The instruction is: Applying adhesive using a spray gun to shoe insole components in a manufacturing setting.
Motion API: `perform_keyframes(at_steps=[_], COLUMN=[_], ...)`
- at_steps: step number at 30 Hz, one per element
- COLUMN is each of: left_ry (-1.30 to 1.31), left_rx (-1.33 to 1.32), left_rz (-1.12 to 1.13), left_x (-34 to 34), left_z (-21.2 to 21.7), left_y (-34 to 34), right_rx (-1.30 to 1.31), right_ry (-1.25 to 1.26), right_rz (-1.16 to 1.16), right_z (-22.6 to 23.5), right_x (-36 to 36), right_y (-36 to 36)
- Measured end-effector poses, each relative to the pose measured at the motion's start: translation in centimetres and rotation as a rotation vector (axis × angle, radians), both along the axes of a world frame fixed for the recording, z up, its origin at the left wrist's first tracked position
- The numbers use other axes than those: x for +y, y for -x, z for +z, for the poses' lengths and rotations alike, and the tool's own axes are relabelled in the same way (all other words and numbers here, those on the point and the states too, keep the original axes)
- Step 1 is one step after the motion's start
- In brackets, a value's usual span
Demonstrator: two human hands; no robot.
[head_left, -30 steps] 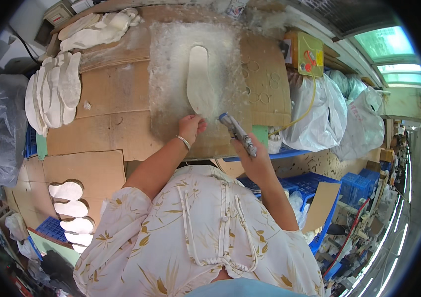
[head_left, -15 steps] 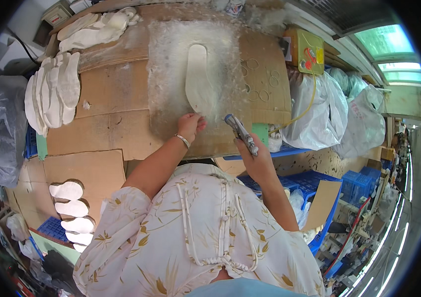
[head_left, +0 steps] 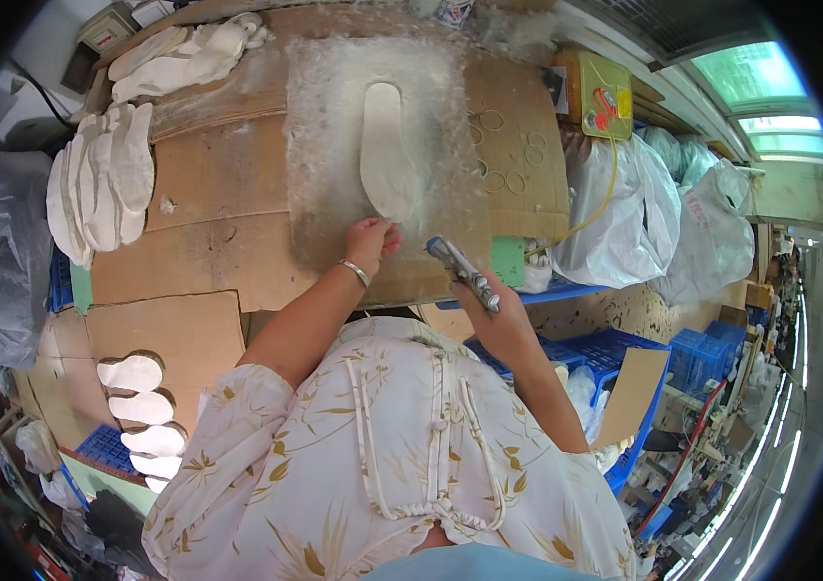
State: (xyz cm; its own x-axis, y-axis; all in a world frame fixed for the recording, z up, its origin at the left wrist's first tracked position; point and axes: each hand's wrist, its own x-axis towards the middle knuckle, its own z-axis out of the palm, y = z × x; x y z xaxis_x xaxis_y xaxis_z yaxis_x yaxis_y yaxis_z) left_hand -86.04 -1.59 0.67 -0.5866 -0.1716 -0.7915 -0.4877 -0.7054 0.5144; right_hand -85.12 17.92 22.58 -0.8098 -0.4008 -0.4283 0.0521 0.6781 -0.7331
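A pale, foot-shaped insole (head_left: 387, 155) lies lengthwise on a fuzzy, whitish-coated patch (head_left: 324, 107) of the cardboard-covered table, its narrower end away from me. Right at its near end is my left hand (head_left: 371, 244), a bracelet on the wrist. The fingers are curled together; whether they pinch the insole's edge is hidden. My right hand (head_left: 494, 315) is wrapped round a metal spray gun (head_left: 465, 271) with a blue tip. The gun sits to the right of the insole's near end, apart from it, its tip toward the far left.
White insoles lie in piles (head_left: 106, 174) at the left and far left (head_left: 188, 58), with a row (head_left: 140, 405) at lower left. Rubber rings (head_left: 508, 181) lie right of the patch. A yellow can (head_left: 595, 92) with a yellow hose (head_left: 608, 198), plastic bags (head_left: 624, 223) and blue crates (head_left: 615, 353) stand at right.
The spray gun and my right hand have shifted slightly left and toward me. My left hand stays at the insole's near end, and the insole has hardly moved.
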Motion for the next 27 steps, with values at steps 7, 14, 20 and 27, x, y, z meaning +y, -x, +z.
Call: perform_keyframes(at_steps=[7,14,20,27], left_ry=[-0.015,-0.004,-0.005,0.066], left_rx=[0.005,0.003,0.006,0.156], left_rz=[0.009,-0.011,-0.011,0.012], left_x=[0.1,0.2,0.4,-0.8], left_z=[-0.3,-0.2,-0.3,2.5], left_y=[-0.2,-0.3,0.0,0.6], right_rx=[0.065,0.102,0.181,0.247], right_ry=[0.018,0.002,0.068,0.21], right_rz=[0.012,-0.034,-0.066,-0.106], right_z=[-0.1,-0.2,0.3,0.7], right_x=[0.6,0.0,-1.6,-1.6], right_y=[-0.5,0.5,3.2,4.3])
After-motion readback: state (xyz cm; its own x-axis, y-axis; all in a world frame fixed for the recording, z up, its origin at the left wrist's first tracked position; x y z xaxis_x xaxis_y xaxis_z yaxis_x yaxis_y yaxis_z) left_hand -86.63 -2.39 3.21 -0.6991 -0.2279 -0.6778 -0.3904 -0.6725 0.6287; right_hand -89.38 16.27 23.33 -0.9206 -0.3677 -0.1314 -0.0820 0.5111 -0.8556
